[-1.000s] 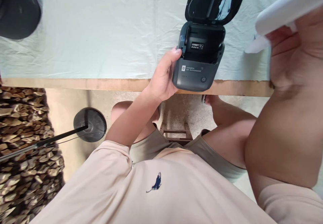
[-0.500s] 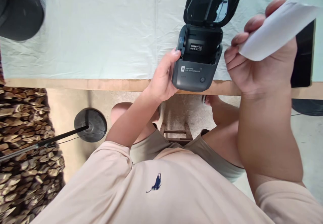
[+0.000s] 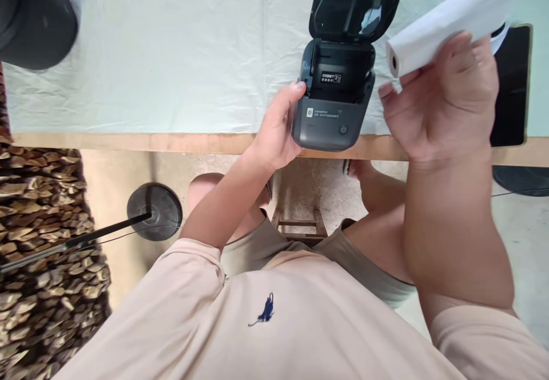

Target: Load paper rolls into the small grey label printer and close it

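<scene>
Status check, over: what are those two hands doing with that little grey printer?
Left hand grips printer side, lid open. Right hand holds white paper roll beside it. Paper bay unobstructed.

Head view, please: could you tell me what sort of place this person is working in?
Probably a makeshift home or rural workspace: a cloth-covered wooden table, stacked firewood beside it, and a bare concrete floor. A small printer sits at the table's edge.

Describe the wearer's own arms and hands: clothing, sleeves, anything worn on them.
Both arms are bare from short beige sleeves down. The left hand and right hand wear no gloves, and no rings, watch or bands show. The shirt carries a small dark blue chest emblem.
</scene>
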Motion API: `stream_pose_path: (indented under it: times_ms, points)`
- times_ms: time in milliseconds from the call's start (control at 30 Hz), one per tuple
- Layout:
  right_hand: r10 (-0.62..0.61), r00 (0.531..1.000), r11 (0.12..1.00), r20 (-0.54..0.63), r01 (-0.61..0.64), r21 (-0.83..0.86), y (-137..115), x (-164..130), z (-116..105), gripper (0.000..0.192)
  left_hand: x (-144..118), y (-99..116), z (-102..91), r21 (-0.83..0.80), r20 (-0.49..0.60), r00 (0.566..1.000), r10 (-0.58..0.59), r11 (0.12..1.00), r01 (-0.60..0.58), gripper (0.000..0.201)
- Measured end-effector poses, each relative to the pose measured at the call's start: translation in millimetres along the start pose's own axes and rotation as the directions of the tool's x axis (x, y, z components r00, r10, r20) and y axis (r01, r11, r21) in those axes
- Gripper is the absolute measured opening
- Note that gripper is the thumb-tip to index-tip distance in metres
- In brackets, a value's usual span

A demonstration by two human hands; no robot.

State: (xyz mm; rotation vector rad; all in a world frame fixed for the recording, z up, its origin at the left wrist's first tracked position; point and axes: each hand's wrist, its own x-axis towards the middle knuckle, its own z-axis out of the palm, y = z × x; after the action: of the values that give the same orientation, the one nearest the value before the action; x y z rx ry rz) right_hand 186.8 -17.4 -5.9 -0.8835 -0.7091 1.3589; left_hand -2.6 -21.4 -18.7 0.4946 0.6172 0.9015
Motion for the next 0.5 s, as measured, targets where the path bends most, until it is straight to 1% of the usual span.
stream_pose_path:
  times_ms: [100, 233, 300, 433, 500]
  points:
    - [-0.061, 0.998, 0.998, 0.006, 0.061, -0.003, -2, 1, 2, 0.045, 0, -1, 0.9, 0.009, -0.016, 1.000, 0.007, 1.000, -0.007, 0.030]
    - [-0.057, 0.997, 0.998, 0.045, 0.057, -0.009, -3, 1, 7, 0.047, 0, -2, 2.1, 0.037, -0.046, 0.999, 0.009, 0.999, -0.007, 0.029]
    - [-0.079, 0.997, 0.997, 0.015, 0.080, -0.007, -2, 0, 10, 0.044, 0, -2, 3.0, 0.048, -0.040, 0.999, 0.016, 0.999, -0.014, 0.029]
    - [-0.124, 0.990, 0.991, -0.068, 0.120, -0.054, 0, -1, 15, 0.027, -1, 0, 5.0, 0.043, -0.008, 1.000, 0.026, 0.999, -0.026, 0.029]
    - [-0.165, 0.983, 0.984, -0.078, 0.159, -0.078, 1, 0, 16, 0.026, -2, 1, 4.9, 0.023, -0.002, 1.000, 0.019, 1.000, -0.019, 0.026]
